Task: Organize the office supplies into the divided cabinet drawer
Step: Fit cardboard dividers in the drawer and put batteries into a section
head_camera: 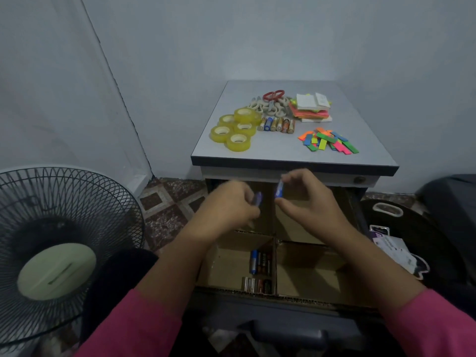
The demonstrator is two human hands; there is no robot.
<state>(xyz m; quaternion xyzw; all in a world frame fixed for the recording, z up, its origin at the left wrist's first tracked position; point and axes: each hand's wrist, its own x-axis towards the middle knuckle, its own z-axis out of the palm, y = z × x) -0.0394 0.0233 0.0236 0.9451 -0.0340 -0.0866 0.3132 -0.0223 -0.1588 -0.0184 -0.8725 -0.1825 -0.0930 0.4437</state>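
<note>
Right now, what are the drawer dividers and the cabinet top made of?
Drawer dividers: likely corrugated cardboard, matte brown; a fluted edge shows along the front wall. Cabinet top: probably laminate over board, smooth pale grey with a dark edge band; the core is hidden.

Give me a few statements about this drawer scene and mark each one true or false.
1. Each hand holds a blue battery. True: left hand, right hand.
2. The tape rolls lie in the drawer. False: they sit on the cabinet top.
3. Some batteries are already in a drawer compartment. True.
4. The scissors have blue handles. False: red.
5. A fan stands left of the cabinet. True.
</note>
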